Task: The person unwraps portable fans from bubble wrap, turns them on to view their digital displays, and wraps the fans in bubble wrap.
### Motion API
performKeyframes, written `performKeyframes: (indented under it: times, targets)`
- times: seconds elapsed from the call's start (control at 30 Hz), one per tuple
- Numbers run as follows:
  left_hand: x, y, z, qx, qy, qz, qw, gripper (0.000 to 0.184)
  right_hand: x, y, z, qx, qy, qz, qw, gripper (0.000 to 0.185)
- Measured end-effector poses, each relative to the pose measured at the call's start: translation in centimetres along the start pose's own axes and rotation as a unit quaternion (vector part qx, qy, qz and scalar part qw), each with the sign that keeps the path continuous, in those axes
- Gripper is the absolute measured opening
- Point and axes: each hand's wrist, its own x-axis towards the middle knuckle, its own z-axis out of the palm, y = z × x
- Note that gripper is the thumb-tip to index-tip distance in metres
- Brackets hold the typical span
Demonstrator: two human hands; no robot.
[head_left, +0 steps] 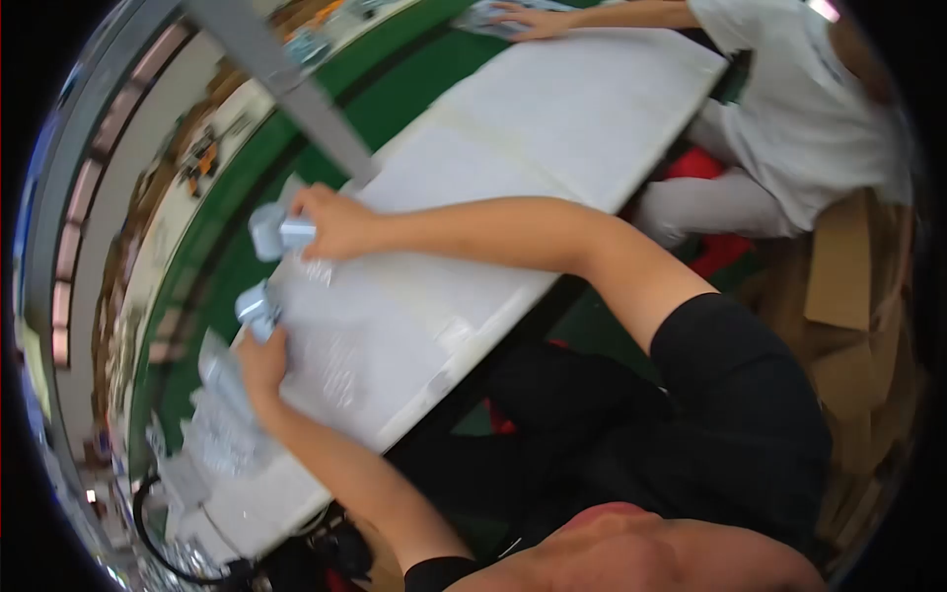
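Observation:
My right hand [337, 223] reaches out to the table's far edge, its fingers closed on a small light-blue object [296, 232] with a shiny face. Just beyond it lies another pale-blue piece [266, 233], touching or very near. Nearer to me, my left hand [262, 363] grips a second small blue object [256, 306], which looks glossy or wrapped. Blur hides what kind of things these are. Clear crumpled plastic bags [222, 434] lie beside my left wrist.
The white table [493, 128] runs diagonally, with a green conveyor-like surface [395, 74] along its far side. A grey post [296, 94] rises there. At the top right, a co-worker's hand [538, 20] rests on a plastic packet [483, 18]. Cardboard boxes [843, 266] stand right.

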Motion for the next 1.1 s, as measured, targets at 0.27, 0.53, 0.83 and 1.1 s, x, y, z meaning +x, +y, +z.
performKeyframes:
  times: [0.27, 0.53, 0.83, 1.1]
  targets:
    - [0.4, 0.2, 0.5, -0.027, -0.016, -0.080, 0.996, 0.058, 12.0, -2.0, 5.3, -0.097, 0.095, -0.031, 0.990, 0.060]
    - [0.6, 0.2, 1.2, 0.001, 0.003, -0.086, 0.996, 0.054, 14.7, 4.8, 8.7, -0.378, 0.201, 0.045, 0.903, 0.061]
    - [0.7, 3.1, 1.2, -0.111, 0.273, -0.041, 0.955, 0.056, 10.9, -0.6, 8.6, 0.181, -0.055, -0.050, 0.981, 0.049]
    - [3.2, -0.4, 2.8, -0.305, 0.394, -0.010, 0.867, 0.060, 7.1, -4.9, 7.2, 0.272, -0.454, 0.077, 0.845, 0.042]
